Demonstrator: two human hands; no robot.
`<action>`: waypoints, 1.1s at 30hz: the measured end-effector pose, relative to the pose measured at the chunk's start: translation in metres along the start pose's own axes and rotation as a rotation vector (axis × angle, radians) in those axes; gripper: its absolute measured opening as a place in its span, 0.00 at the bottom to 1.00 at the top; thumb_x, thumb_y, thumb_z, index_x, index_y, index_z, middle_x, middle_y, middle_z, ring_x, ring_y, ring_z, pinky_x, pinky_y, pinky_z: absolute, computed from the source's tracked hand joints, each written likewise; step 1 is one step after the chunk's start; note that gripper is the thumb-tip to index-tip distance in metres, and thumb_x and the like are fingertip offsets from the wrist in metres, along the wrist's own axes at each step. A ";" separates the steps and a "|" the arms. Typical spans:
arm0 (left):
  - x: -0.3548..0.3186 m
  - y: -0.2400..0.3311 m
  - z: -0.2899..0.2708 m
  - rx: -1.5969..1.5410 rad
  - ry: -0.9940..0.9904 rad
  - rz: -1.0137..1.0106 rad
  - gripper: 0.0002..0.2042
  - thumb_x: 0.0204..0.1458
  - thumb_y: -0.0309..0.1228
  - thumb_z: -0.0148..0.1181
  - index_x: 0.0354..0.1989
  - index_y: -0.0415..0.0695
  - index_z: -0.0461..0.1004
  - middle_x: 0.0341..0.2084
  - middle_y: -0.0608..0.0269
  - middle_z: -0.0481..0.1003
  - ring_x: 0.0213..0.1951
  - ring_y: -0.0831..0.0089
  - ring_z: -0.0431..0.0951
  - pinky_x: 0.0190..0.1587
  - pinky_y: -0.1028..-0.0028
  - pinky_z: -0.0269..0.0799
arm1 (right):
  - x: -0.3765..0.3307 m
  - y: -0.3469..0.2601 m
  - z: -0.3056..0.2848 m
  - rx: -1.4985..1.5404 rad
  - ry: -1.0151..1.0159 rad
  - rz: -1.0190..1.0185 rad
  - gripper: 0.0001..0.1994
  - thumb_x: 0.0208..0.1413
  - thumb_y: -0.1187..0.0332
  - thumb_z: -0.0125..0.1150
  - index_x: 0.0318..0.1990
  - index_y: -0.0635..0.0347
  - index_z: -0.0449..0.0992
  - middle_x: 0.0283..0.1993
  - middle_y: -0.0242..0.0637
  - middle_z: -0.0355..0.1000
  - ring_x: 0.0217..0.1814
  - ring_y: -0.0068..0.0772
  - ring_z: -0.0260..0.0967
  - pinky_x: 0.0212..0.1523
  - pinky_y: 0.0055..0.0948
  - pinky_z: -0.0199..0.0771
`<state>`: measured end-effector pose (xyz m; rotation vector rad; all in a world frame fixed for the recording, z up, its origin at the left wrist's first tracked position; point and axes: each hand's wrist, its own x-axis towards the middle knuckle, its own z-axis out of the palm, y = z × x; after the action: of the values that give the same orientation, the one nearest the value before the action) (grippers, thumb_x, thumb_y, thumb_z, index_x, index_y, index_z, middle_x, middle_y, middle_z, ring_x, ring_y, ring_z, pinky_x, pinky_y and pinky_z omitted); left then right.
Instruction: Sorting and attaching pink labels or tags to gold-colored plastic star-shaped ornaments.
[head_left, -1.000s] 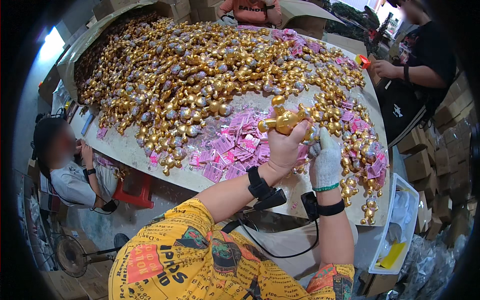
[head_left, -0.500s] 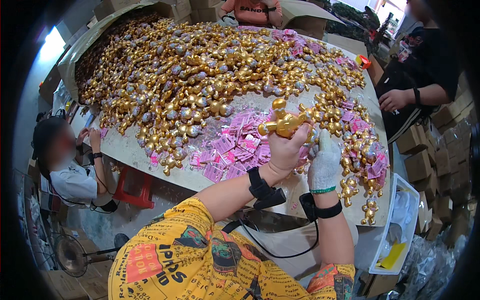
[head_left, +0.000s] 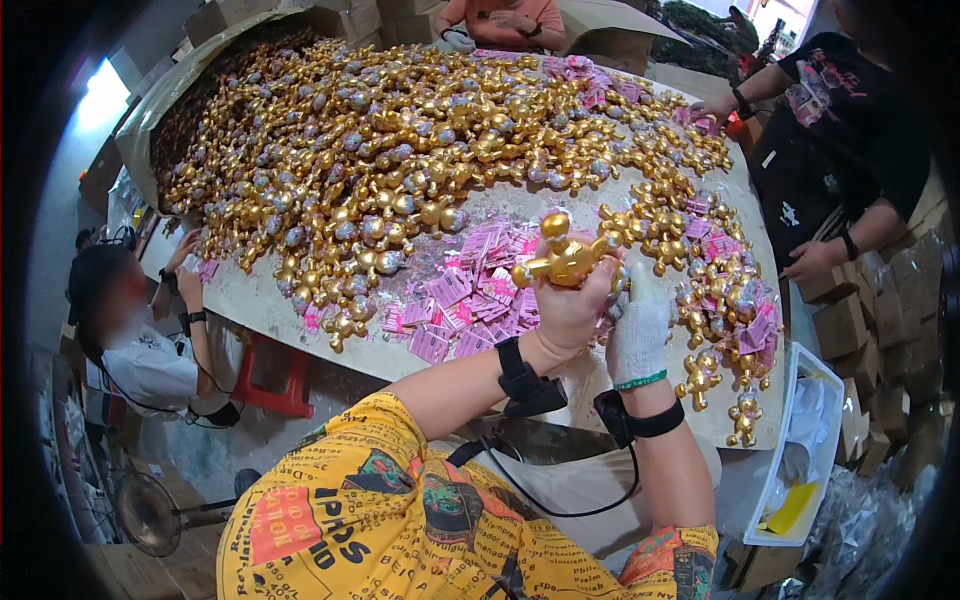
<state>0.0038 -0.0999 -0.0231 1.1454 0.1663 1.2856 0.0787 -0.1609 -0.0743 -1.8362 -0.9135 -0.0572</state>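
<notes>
Person's L hand (head_left: 572, 312) is clamped on a shiny gold figure (head_left: 570, 262), held up over the counter (head_left: 725, 405) near its front edge, just beyond the loose pink packets (head_left: 470, 290); rounded limbs stick out past the thumb, up & to the L; the R hand (head_left: 642, 325), in a white knit glove, sits close beside it at the fig.'s R side; can't tell if its grip is together or apart, nor if it's clamped on anything.

To do this bit well, prob. best to keep the L grip firm round the body, w/o squeezing the thin joints; L wrist steady, so the gloved fingers do the fine work; keep both hands clear of the pile (head_left: 400, 150), b/c a knock could send loose figs. sliding onto the packets.

Hard to make out: the R fingertips, mostly hidden behind the glove's back & the L thumb; the fig.'s R end, largely covered btwn the hands; the L fingers' undersides, out of sight; glare on the gold blurs fine detail; packet print too small to read; the co-worker at top R (head_left: 840, 130) is partly cut off by the dark rim.
</notes>
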 end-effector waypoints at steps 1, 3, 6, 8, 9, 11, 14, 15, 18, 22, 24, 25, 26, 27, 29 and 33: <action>0.000 0.001 0.001 -0.045 0.001 -0.019 0.08 0.45 0.20 0.55 0.34 0.40 0.65 0.27 0.63 0.74 0.30 0.79 0.74 0.34 0.79 0.69 | 0.000 0.000 0.000 0.104 -0.008 0.009 0.16 0.43 0.78 0.53 0.44 0.68 0.67 0.30 0.49 0.67 0.34 0.49 0.64 0.34 0.42 0.64; 0.001 -0.001 0.001 -0.088 0.003 -0.038 0.09 0.44 0.20 0.56 0.34 0.40 0.65 0.26 0.64 0.74 0.29 0.79 0.73 0.34 0.79 0.69 | 0.001 -0.007 -0.003 0.158 -0.031 0.072 0.16 0.44 0.78 0.52 0.44 0.68 0.67 0.30 0.49 0.67 0.33 0.49 0.64 0.33 0.41 0.64; 0.003 -0.010 -0.003 -0.025 -0.086 0.009 0.09 0.43 0.19 0.54 0.34 0.38 0.66 0.28 0.60 0.72 0.32 0.73 0.75 0.38 0.73 0.71 | -0.001 -0.010 -0.004 -0.013 0.013 -0.016 0.15 0.46 0.77 0.50 0.45 0.67 0.67 0.30 0.48 0.67 0.32 0.48 0.65 0.32 0.41 0.63; 0.001 -0.014 -0.002 0.001 -0.085 0.062 0.08 0.43 0.19 0.54 0.33 0.38 0.66 0.28 0.61 0.72 0.32 0.73 0.74 0.38 0.73 0.71 | -0.002 -0.003 -0.008 -0.053 -0.012 -0.008 0.16 0.46 0.77 0.50 0.45 0.67 0.67 0.30 0.48 0.67 0.33 0.48 0.65 0.32 0.41 0.63; 0.001 -0.013 -0.002 0.030 -0.083 0.118 0.08 0.43 0.19 0.55 0.33 0.38 0.67 0.28 0.61 0.72 0.32 0.73 0.74 0.37 0.73 0.70 | -0.003 -0.006 -0.009 -0.091 -0.038 -0.003 0.16 0.46 0.77 0.50 0.45 0.67 0.67 0.30 0.48 0.67 0.33 0.48 0.65 0.32 0.41 0.63; 0.002 -0.011 -0.006 0.095 -0.125 0.174 0.08 0.43 0.19 0.54 0.33 0.39 0.67 0.28 0.61 0.72 0.32 0.73 0.74 0.37 0.73 0.70 | -0.005 -0.007 -0.008 -0.198 -0.007 -0.088 0.16 0.45 0.77 0.51 0.45 0.67 0.67 0.29 0.48 0.67 0.33 0.48 0.65 0.31 0.41 0.63; -0.001 -0.015 -0.004 0.004 -0.120 0.076 0.06 0.44 0.19 0.54 0.32 0.39 0.67 0.27 0.62 0.72 0.32 0.73 0.74 0.37 0.74 0.70 | -0.003 0.002 -0.006 -0.207 -0.012 -0.111 0.17 0.45 0.77 0.51 0.46 0.67 0.66 0.27 0.48 0.67 0.30 0.48 0.65 0.30 0.41 0.63; 0.000 -0.014 -0.004 -0.019 -0.089 0.017 0.06 0.44 0.19 0.55 0.31 0.39 0.67 0.28 0.62 0.72 0.32 0.74 0.74 0.37 0.75 0.70 | 0.001 0.000 -0.003 -0.086 -0.056 -0.061 0.17 0.45 0.77 0.50 0.46 0.67 0.67 0.26 0.47 0.67 0.29 0.48 0.65 0.28 0.41 0.63; 0.012 -0.011 -0.007 -0.007 -0.062 -0.084 0.08 0.43 0.21 0.58 0.31 0.40 0.66 0.28 0.66 0.71 0.30 0.79 0.72 0.34 0.78 0.68 | 0.014 -0.017 -0.004 0.277 -0.089 0.184 0.09 0.52 0.72 0.48 0.40 0.66 0.68 0.21 0.36 0.64 0.20 0.33 0.61 0.20 0.33 0.60; 0.026 -0.018 -0.017 -0.044 -0.154 -0.319 0.15 0.43 0.27 0.61 0.39 0.41 0.66 0.29 0.69 0.72 0.31 0.80 0.71 0.34 0.79 0.67 | 0.032 -0.026 -0.016 1.052 -0.112 0.681 0.13 0.59 0.59 0.45 0.27 0.55 0.68 0.16 0.23 0.58 0.16 0.17 0.53 0.16 0.20 0.52; 0.024 -0.020 -0.018 -0.094 -0.266 -0.392 0.20 0.43 0.31 0.61 0.45 0.38 0.66 0.35 0.64 0.72 0.36 0.76 0.71 0.38 0.75 0.67 | 0.038 -0.015 -0.024 1.122 -0.148 0.638 0.13 0.59 0.57 0.45 0.27 0.52 0.68 0.16 0.21 0.60 0.16 0.17 0.56 0.17 0.19 0.55; 0.020 -0.022 -0.020 -0.096 -0.275 -0.398 0.20 0.43 0.31 0.61 0.45 0.38 0.66 0.35 0.64 0.72 0.36 0.76 0.71 0.38 0.75 0.67 | 0.043 -0.007 -0.026 1.227 -0.197 0.575 0.13 0.59 0.58 0.44 0.29 0.54 0.69 0.18 0.23 0.62 0.17 0.18 0.56 0.18 0.18 0.56; 0.015 -0.026 -0.025 0.183 -0.446 -0.398 0.20 0.43 0.30 0.61 0.45 0.37 0.65 0.36 0.63 0.72 0.38 0.75 0.71 0.39 0.75 0.67 | 0.047 0.000 -0.028 1.330 -0.246 0.509 0.13 0.60 0.58 0.43 0.32 0.56 0.69 0.19 0.25 0.64 0.18 0.19 0.57 0.19 0.18 0.56; 0.008 -0.034 -0.032 0.464 -0.612 -0.391 0.21 0.44 0.30 0.61 0.46 0.37 0.65 0.37 0.62 0.71 0.39 0.75 0.71 0.40 0.74 0.68 | 0.048 0.004 -0.029 1.431 -0.297 0.441 0.14 0.60 0.58 0.42 0.35 0.58 0.70 0.21 0.28 0.66 0.19 0.20 0.58 0.21 0.18 0.57; 0.008 -0.047 -0.041 0.412 -0.720 -0.425 0.18 0.50 0.32 0.54 0.46 0.35 0.65 0.36 0.61 0.73 0.38 0.76 0.71 0.44 0.76 0.66 | 0.052 -0.023 -0.025 1.247 -0.205 0.510 0.15 0.60 0.58 0.41 0.35 0.59 0.70 0.23 0.28 0.68 0.20 0.20 0.59 0.22 0.17 0.58; 0.018 -0.040 -0.031 0.440 -0.616 -0.543 0.09 0.52 0.28 0.47 0.35 0.34 0.70 0.23 0.61 0.75 0.26 0.76 0.74 0.32 0.75 0.69 | 0.054 -0.021 -0.034 0.765 -0.242 0.354 0.19 0.60 0.56 0.41 0.31 0.61 0.74 0.20 0.27 0.66 0.20 0.17 0.58 0.22 0.18 0.57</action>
<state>0.0161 -0.0619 -0.0592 1.6789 0.2839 0.3883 0.1161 -0.1545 -0.0191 -1.2616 -0.6273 0.6605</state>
